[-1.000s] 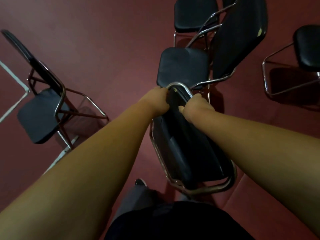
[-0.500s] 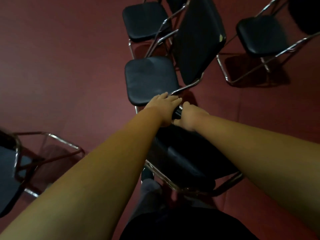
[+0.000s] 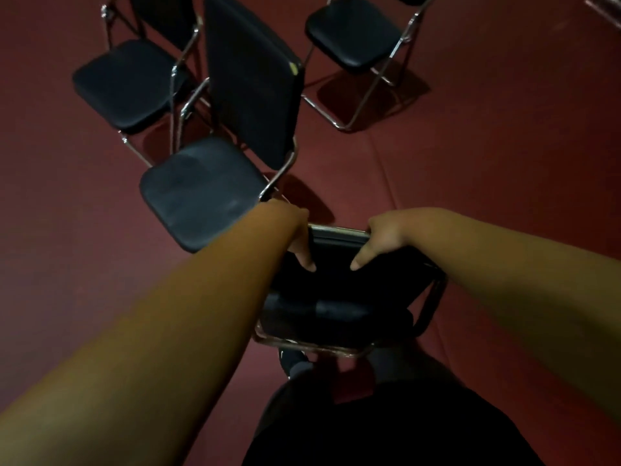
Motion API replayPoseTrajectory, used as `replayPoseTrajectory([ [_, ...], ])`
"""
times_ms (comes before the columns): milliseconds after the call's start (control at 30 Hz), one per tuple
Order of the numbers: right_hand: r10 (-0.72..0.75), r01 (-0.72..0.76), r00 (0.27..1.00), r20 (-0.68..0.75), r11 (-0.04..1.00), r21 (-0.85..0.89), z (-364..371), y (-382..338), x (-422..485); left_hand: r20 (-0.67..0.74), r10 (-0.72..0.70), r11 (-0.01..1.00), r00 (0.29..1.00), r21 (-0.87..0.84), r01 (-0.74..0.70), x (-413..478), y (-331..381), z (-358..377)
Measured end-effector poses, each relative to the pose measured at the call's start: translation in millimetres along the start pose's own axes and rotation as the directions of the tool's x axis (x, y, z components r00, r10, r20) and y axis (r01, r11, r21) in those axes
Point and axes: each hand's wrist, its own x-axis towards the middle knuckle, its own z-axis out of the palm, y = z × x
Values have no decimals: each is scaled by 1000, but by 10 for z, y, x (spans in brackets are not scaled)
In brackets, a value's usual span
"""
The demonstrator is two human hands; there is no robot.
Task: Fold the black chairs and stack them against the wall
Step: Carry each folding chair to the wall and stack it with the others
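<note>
Here, the left hand (image 3: 297, 235) is gripping the top rail of the folded chair (image 3: 339, 297) at its left corner, fingers curling over the far side and thumb pointing down the near face. The chair is hanging upright just in front of the person's legs, its foot bar low beside a shoe (image 3: 291, 358); whether it is touching the floor (image 3: 67, 297) I cannot tell. The right hand (image 3: 383, 235) is clasping the same rail at the right corner, thumb likewise pointing down.

To carry it well, I judge, both hands should be keeping the rail level and the seat lying flat against the back, so nothing is swinging open or knocking the shins. The wall is not showing here, so the person is probably needing to turn.

Three open chairs are standing ahead: the left chair (image 3: 127, 82) at the back, the middle chair (image 3: 201, 193) with its seat just beside the left forearm, and the right chair (image 3: 353, 31) well apart. The middle one is crowding the path most and is calling for a wide berth.
</note>
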Motion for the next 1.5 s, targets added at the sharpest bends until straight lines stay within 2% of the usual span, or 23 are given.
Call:
replayPoseTrajectory([
  [100, -19, 21, 1000, -25, 995, 99, 124, 137, 32, 53, -29, 999, 998, 35, 27, 166, 159, 11],
  [200, -57, 62, 997, -47, 991, 121, 143, 268, 6, 49, -7, 999, 999, -39, 9, 317, 176, 1],
  [400, -138, 148, 986, -98, 983, 110, 99, 754, 87, -22, 2, 995, 1000, -103, -4, 431, 348, -187],
  [633, -189, 194, 981, -43, 953, 232, -67, 1724, 133, 29, 34, 994, 999, -109, -31, 926, 1130, -726],
  [800, -128, 151, 987, -94, 943, 296, -371, 2684, 108, 2, 81, 995, 997, -55, -81, 1410, 1959, -1401],
  [933, -54, 110, 982, -181, 942, 316, -692, 3484, 54, -92, 110, 994, 990, 12, -109, 1668, 2655, -2047],
  [1067, 74, 23, 946, -315, 955, 294, -851, 4228, -74, -211, 159, 987, 964, 58, -150, 1801, 3326, -2550],
  [1167, 190, -51, 905, -380, 936, 347, -848, 4765, -222, -301, 229, 973, 926, 113, -203, 1847, 3890, -2829],
  [1333, 341, -135, 874, -347, 855, 501, -594, 5504, -350, -371, 355, 928, 858, 252, -275, 1970, 4810, -3001],
  [1500, 398, -155, 865, -307, 792, 591, -373, 5874, -397, -388, 453, 873, 803, 375, -311, 2065, 5253, -2959],
])
